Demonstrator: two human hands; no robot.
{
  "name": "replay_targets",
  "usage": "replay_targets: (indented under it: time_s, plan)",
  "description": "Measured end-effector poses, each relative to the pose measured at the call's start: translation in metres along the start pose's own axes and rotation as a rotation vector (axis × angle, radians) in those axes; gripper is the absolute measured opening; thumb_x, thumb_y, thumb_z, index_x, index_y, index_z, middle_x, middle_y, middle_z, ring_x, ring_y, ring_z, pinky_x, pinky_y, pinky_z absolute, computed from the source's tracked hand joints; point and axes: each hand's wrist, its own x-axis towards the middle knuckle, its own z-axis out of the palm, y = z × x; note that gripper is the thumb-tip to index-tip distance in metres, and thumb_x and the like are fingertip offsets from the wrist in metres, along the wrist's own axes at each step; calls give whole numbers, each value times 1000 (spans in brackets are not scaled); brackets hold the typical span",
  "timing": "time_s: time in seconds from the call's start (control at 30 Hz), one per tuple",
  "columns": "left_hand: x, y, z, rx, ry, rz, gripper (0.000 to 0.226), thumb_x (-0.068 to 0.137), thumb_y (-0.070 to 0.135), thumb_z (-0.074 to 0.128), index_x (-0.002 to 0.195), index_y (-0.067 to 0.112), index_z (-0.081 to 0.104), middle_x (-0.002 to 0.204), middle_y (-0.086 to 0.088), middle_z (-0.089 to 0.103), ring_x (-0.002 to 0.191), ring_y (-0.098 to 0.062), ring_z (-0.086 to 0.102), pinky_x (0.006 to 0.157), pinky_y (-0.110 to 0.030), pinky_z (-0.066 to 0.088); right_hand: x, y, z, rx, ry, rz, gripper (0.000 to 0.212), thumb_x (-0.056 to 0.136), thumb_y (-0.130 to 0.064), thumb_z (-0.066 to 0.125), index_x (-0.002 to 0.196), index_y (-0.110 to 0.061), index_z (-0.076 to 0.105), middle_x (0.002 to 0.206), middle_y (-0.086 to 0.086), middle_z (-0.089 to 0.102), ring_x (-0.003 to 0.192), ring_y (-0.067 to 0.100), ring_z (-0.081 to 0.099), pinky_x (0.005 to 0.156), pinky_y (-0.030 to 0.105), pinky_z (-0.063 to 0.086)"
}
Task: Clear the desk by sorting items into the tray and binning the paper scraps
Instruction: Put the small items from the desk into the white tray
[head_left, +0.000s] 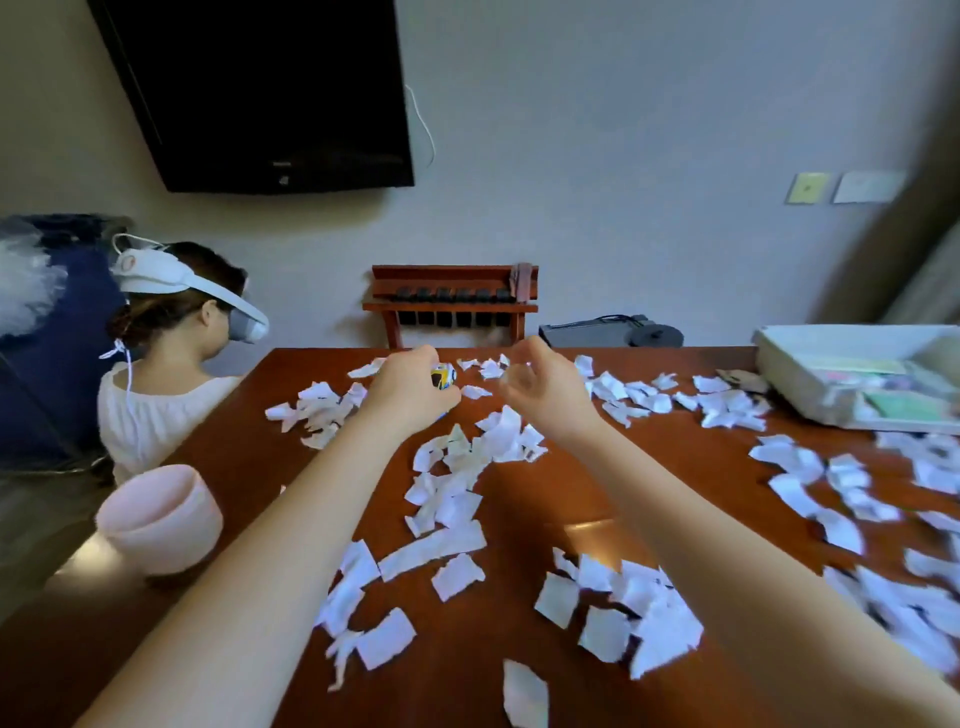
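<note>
White paper scraps (498, 441) are strewn over a glossy reddish-brown wooden desk (545, 493). Edges are torn and ragged, shapes are irregular, and some pieces are creased or curled. A long strip (431, 548) is laid flat near the desk's middle, its long axis running from near-left to far-right. Scraps at the right side are blurred.

A small yellow-and-blue object (442, 375) with a shiny surface is gripped by the left hand (410, 389) at the far side of the desk, the fingers curled round it. Most of it is hidden, so its shape and heading cannot be told. The right hand (540, 395) is raised just beside it, fingers curled inward; whether a scrap is pinched cannot be told.

A white, shallow, rectangular tray (800, 389) is set at the far-right of the desk, with coloured flat items blurred inside. A pale pink round container (161, 519), smooth and matte with an open top, is placed at the desk's left edge.

Beyond the desk a plain pale wall is seen, with a black flat screen (260, 93) mounted high and a dark wooden rack (452, 301) below it. A dark device (613, 332) is seen to the right of the rack. A second person (166, 395) in a white top and white headset (187, 291) is seated at the left.
</note>
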Motion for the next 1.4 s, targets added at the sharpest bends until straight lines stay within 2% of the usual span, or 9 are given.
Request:
replay_targets:
  time_s: [0.1, 0.33, 0.43, 0.6, 0.7, 0.8, 0.9, 1.13, 1.4]
  plan:
    - [-9, 48, 26, -56, -36, 67, 26, 80, 24, 64, 99, 9, 53, 96, -13, 62, 80, -28, 56, 61, -32, 41, -27, 30, -50, 1, 85, 84, 19, 86, -19, 59, 104, -13, 56, 94, -1, 61, 84, 15, 56, 64, 23, 43]
    - [-18, 156, 88, -59, -129, 213, 35, 83, 25, 61, 114, 14, 52, 108, -11, 61, 91, -27, 58, 63, -30, 42, -69, 97, -157, -158, 263, 169, 18, 83, -17, 60, 99, -7, 62, 97, 7, 63, 84, 20, 55, 67, 27, 41]
    - [-15, 200, 116, -69, -157, 263, 32, 82, 28, 62, 111, 16, 54, 107, -10, 62, 90, -27, 58, 68, -32, 47, -82, 126, -199, -186, 271, 239, 21, 84, -19, 60, 103, -10, 62, 107, 6, 61, 89, 20, 56, 73, 30, 46]
    - [-1, 265, 160, -66, -214, 344, 26, 82, 27, 59, 105, 15, 54, 104, -10, 63, 85, -26, 55, 63, -28, 38, -88, 186, -257, -292, 328, 343, 25, 87, -20, 55, 111, -11, 61, 114, 8, 64, 99, 24, 58, 77, 28, 42]
    - [19, 294, 186, -100, -252, 337, 27, 82, 26, 58, 105, 14, 52, 102, -10, 62, 86, -30, 59, 60, -28, 38, -74, 228, -282, -321, 350, 438, 24, 87, -17, 50, 110, -12, 55, 104, 10, 65, 86, 25, 59, 73, 30, 45]
    - [48, 318, 210, -126, -271, 341, 24, 82, 25, 58, 102, 12, 51, 101, -10, 62, 84, -29, 57, 57, -27, 35, -50, 267, -306, -351, 351, 523, 21, 85, -13, 48, 106, -12, 49, 95, 11, 62, 79, 26, 59, 69, 37, 51]
    - [79, 342, 232, -117, -281, 373, 20, 83, 23, 59, 96, 11, 49, 99, -10, 61, 78, -24, 49, 61, -28, 37, -27, 306, -328, -407, 352, 578, 16, 84, -8, 44, 99, -13, 46, 89, 8, 58, 77, 27, 53, 63, 29, 39]
    - [119, 379, 270, -63, -286, 407, 27, 83, 22, 57, 108, 11, 52, 101, -7, 60, 86, -26, 56, 68, -32, 44, -2, 378, -354, -578, 156, 629, 4, 79, -12, 54, 82, -12, 50, 77, 5, 55, 76, 28, 55, 60, 29, 38]
    - [116, 401, 295, -50, -331, 422, 41, 83, 28, 60, 121, 16, 50, 119, -5, 55, 103, -24, 54, 77, -33, 44, -6, 397, -364, -649, 73, 523, 18, 85, -25, 58, 89, -9, 64, 89, 5, 57, 84, 27, 56, 63, 28, 40]
